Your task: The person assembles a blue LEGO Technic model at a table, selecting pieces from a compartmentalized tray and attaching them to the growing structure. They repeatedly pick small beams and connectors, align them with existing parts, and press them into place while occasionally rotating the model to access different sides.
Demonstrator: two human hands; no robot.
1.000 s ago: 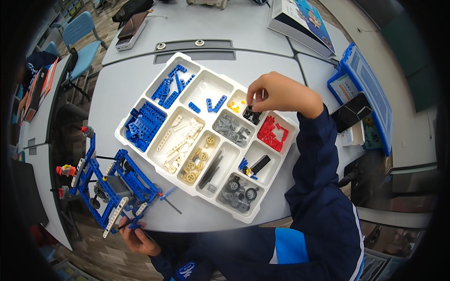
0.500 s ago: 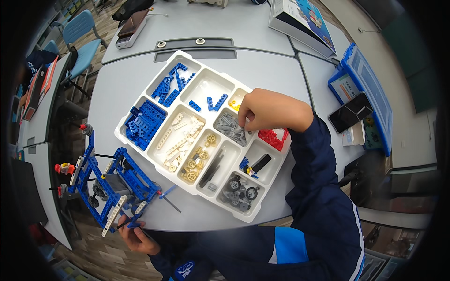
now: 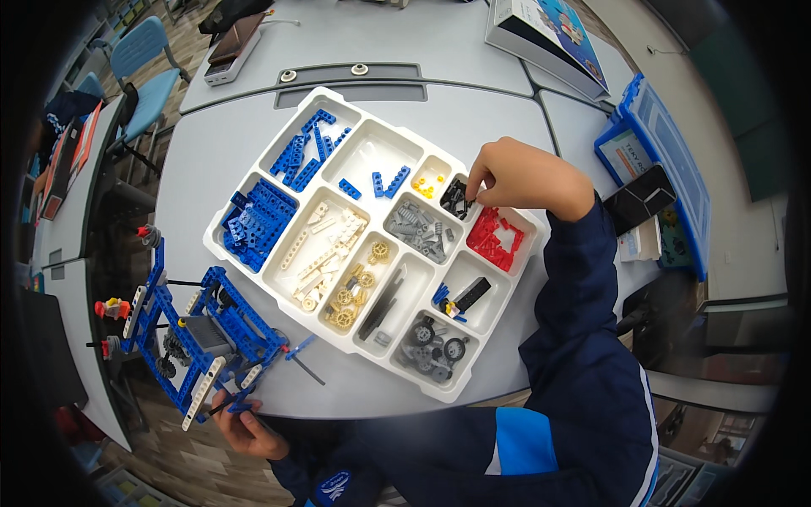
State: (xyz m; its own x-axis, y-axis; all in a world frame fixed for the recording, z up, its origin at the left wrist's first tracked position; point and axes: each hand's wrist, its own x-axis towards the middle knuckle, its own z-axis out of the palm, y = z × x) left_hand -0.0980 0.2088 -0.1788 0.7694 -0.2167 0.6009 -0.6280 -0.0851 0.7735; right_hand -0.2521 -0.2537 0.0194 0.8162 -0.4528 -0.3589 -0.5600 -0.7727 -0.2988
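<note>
A white sorting tray [image 3: 325,345] lies on the table, its compartments filled with building parts by colour. My right hand [image 3: 525,177] reaches to the small compartment of black connector pegs [image 3: 454,199] at the tray's right side. Its fingers are pinched together at the pegs; whatever may be between them is hidden. Beside it are the red parts [image 3: 494,240], the grey parts [image 3: 416,228] and the yellow pieces [image 3: 429,186]. At the table's near left edge, my left hand [image 3: 250,429] grips the lower corner of a building-brick model [image 3: 211,334] made of blue beams with a grey block.
At the right stands a blue-rimmed plastic bin [image 3: 663,160] with a black phone [image 3: 640,199] leaning against it. A box [image 3: 549,42] sits at the far right. On the far left of the table lies a white power bank [image 3: 232,68]. A blue chair [image 3: 144,55] stands beyond.
My right hand has moved right, from the grey and yellow parts to the black pegs, uncovering the grey and red compartments. My left hand still holds the model in place.
</note>
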